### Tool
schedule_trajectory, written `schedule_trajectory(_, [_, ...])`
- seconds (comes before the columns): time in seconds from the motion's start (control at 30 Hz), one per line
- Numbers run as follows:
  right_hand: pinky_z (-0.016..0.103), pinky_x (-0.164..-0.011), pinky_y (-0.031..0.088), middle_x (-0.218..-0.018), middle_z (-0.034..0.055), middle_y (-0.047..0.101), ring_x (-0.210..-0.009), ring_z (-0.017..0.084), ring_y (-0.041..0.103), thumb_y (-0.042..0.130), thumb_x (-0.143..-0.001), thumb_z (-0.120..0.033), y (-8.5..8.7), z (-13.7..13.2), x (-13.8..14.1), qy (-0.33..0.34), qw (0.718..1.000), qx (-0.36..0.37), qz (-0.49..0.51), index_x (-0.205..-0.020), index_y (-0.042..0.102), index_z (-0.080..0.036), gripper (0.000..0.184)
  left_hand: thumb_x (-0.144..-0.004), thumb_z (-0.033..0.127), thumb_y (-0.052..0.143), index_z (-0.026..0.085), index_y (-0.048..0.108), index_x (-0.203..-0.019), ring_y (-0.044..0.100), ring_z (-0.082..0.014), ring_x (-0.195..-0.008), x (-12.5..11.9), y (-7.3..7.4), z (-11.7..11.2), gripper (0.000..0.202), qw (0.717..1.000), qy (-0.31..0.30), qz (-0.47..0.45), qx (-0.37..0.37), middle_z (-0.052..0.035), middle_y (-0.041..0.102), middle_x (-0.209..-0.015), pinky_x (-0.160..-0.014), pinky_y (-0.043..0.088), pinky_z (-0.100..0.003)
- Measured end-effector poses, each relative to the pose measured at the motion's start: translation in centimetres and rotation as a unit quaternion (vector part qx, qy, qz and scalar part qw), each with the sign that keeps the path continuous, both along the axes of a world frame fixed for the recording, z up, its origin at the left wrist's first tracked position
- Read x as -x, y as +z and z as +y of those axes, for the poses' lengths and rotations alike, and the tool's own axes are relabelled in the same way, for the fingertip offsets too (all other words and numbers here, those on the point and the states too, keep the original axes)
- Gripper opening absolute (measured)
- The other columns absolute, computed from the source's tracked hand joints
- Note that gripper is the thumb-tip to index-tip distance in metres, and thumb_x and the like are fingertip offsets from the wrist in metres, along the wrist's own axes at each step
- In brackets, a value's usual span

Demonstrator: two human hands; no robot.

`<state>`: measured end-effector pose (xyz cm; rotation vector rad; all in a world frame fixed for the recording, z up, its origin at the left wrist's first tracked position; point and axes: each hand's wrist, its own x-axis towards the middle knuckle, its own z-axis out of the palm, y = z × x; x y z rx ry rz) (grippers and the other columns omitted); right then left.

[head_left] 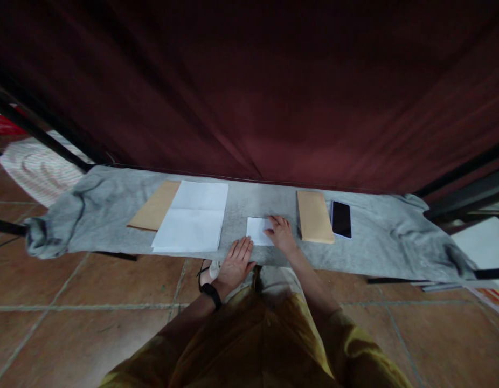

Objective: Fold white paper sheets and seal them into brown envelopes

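With your left hand (236,262) lying open and empty on the grey surface (112,215), press your right hand (281,233), fingers flat and unclenched, evenly across the small folded paper (255,229) lying between the white sheets (193,218) and the brown envelope (314,216), so it does not skew.

A grey cloth (112,210) covers the table, matt and felt-like, rumpled at both ends. The small folded sheet (256,229) is plain white paper, smooth and matt, and so is the large white sheet (193,218). The tan envelope (314,216) and the second envelope (152,209) are dull kraft paper. The phone (341,219) has a glossy black face. The maroon curtain (249,91) is soft cloth with a faint sheen. The floor tiles (71,302) are smooth terracotta.
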<state>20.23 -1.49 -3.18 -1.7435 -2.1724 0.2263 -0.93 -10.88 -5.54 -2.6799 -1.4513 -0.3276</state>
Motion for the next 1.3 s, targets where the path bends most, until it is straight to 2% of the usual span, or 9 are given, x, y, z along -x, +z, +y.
schedule_trajectory(0.23, [0.042, -0.100, 0.042, -0.128, 0.0138, 0.060, -0.116, 0.028, 0.053, 0.073, -0.086, -0.032, -0.1, 0.5, -0.7, -0.008, 1.000, 0.010, 0.009, -0.129, 0.062, -0.021, 0.046, -0.099, 0.041, 0.048, 0.006, 0.034, -0.153, 0.032, -0.0308, -0.150, 0.0, 0.5, 0.4, 0.066, 0.999, -0.017, 0.033, 0.025, -0.0222, 0.036, -0.159, -0.124, 0.024, -0.051])
schedule_trajectory(0.37, [0.043, -0.101, 0.041, -0.126, 0.0138, 0.060, -0.116, 0.029, 0.051, 0.071, -0.088, -0.030, 0.2, 0.4, -0.6, 0.002, 1.000, -0.007, -0.001, -0.128, 0.060, -0.020, 0.043, -0.099, 0.039, 0.048, 0.005, 0.034, -0.152, 0.030, -0.0317, -0.151, 0.1, 0.8, 0.5, 0.065, 0.998, -0.027, 0.050, 0.031, -0.0239, 0.035, -0.159, -0.124, 0.023, -0.051])
schedule_trajectory(0.6, [0.051, -0.115, 0.025, -0.130, 0.0144, 0.061, -0.123, 0.030, 0.050, 0.057, -0.095, -0.022, 0.8, -1.3, -0.3, 0.053, 0.997, -0.037, -0.039, -0.134, 0.056, -0.019, 0.039, -0.096, 0.035, 0.050, 0.003, 0.032, -0.153, 0.028, -0.0321, -0.151, 0.0, 0.3, 0.4, 0.068, 0.998, -0.026, 0.047, 0.028, -0.0252, 0.032, -0.160, -0.124, 0.022, -0.051])
schedule_trajectory(0.77, [0.050, -0.116, 0.023, -0.125, 0.0130, 0.065, -0.120, 0.028, 0.055, 0.049, -0.100, -0.022, 0.5, -2.5, -0.4, 0.059, 0.997, -0.043, -0.039, -0.128, 0.059, -0.018, 0.030, -0.096, 0.036, 0.050, 0.005, 0.027, -0.156, 0.026, -0.0307, -0.152, 0.1, 0.0, 0.3, 0.072, 0.998, -0.023, 0.048, 0.033, -0.0233, 0.032, -0.161, -0.125, 0.022, -0.052])
schedule_trajectory(0.9, [0.047, -0.115, 0.024, -0.119, 0.0097, 0.069, -0.114, 0.024, 0.059, 0.041, -0.103, -0.019, 0.5, -2.5, -0.8, 0.051, 0.997, -0.051, -0.023, -0.125, 0.063, -0.022, 0.031, -0.097, 0.037, 0.050, 0.003, 0.031, -0.154, 0.027, -0.0316, -0.152, 0.1, 0.3, 0.3, 0.069, 0.998, -0.025, 0.046, 0.034, -0.0241, 0.032, -0.161, -0.125, 0.022, -0.051])
schedule_trajectory(1.03, [0.043, -0.112, 0.029, -0.113, 0.0086, 0.072, -0.110, 0.023, 0.062, 0.042, -0.104, -0.019, 1.0, -1.5, -1.2, 0.037, 0.998, -0.045, -0.001, -0.122, 0.067, -0.023, 0.031, -0.099, 0.040, 0.049, 0.002, 0.037, -0.151, 0.028, -0.0323, -0.151, 0.3, 0.7, 0.4, 0.066, 0.998, -0.031, 0.053, 0.034, -0.0227, 0.035, -0.160, -0.125, 0.022, -0.050])
schedule_trajectory(1.3, [0.038, -0.097, 0.041, -0.117, 0.0089, 0.072, -0.107, 0.023, 0.064, 0.049, -0.099, -0.020, 1.1, 1.2, -1.1, 0.000, 0.999, 0.039, -0.029, -0.114, 0.070, -0.023, 0.026, -0.100, 0.044, 0.048, 0.006, 0.040, -0.150, 0.031, -0.0312, -0.150, 0.7, 0.7, 0.6, 0.064, 0.998, -0.039, 0.047, 0.023, -0.0208, 0.037, -0.159, -0.125, 0.024, -0.049])
